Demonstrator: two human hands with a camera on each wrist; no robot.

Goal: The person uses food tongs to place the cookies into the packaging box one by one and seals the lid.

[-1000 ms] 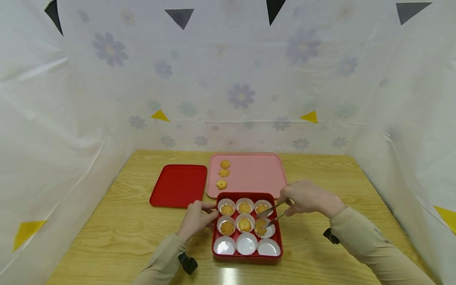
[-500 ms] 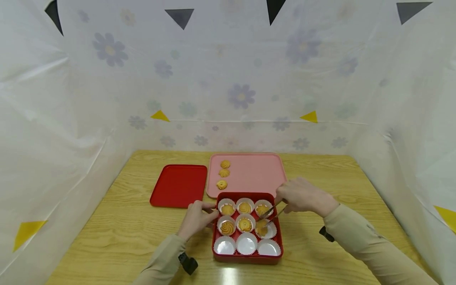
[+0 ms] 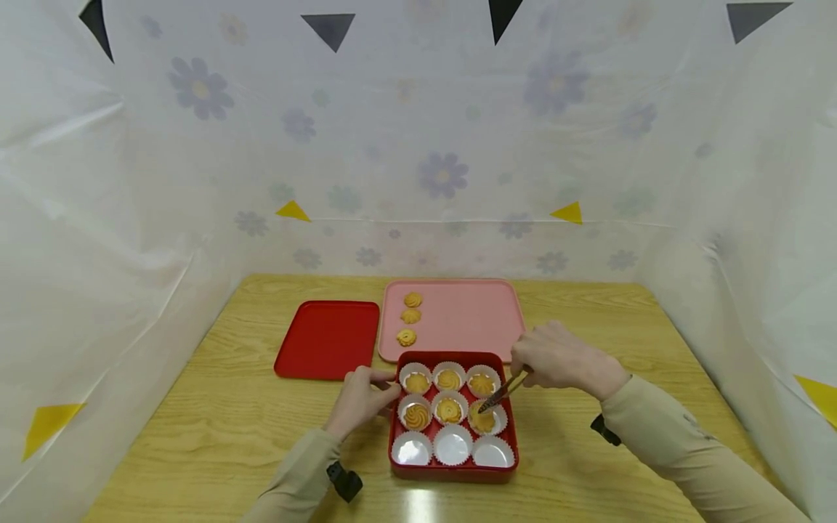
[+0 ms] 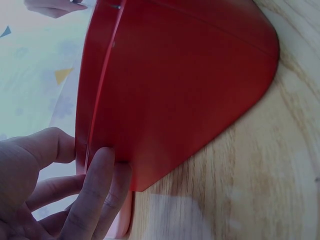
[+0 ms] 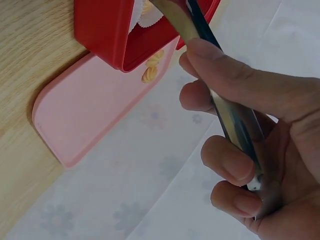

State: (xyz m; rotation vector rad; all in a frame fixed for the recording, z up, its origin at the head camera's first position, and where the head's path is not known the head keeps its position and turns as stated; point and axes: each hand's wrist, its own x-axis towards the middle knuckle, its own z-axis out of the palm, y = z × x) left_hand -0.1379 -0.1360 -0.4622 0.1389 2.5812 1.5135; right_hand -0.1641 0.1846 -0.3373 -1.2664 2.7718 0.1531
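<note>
A red box (image 3: 453, 474) holds rows of white paper cups, several with a golden piped cookie inside. My left hand (image 3: 363, 401) holds the box's left wall near the far corner, fingertips against the outer side (image 4: 165, 95). My right hand (image 3: 564, 362) grips metal tongs (image 3: 499, 396), also close up in the right wrist view as tongs (image 5: 232, 117) between thumb and curled fingers. The tongs' tips are close together over the cookie (image 3: 482, 420) in the right cup of the middle row. Whether they touch it is unclear. The three cups of the near row (image 3: 453, 444) hold no cookies.
Behind the box lies a pink tray (image 3: 467, 312) with three cookies (image 3: 410, 316) along its left side. A bare red tray (image 3: 328, 340) lies left of it. Patterned white sheeting (image 3: 392, 145) encloses the wooden table (image 3: 229, 407) at back and sides.
The tongs' arms, earlier spread around the cookie in the middle-right cup, have come together and now point down over it. My left hand keeps its place on the box.
</note>
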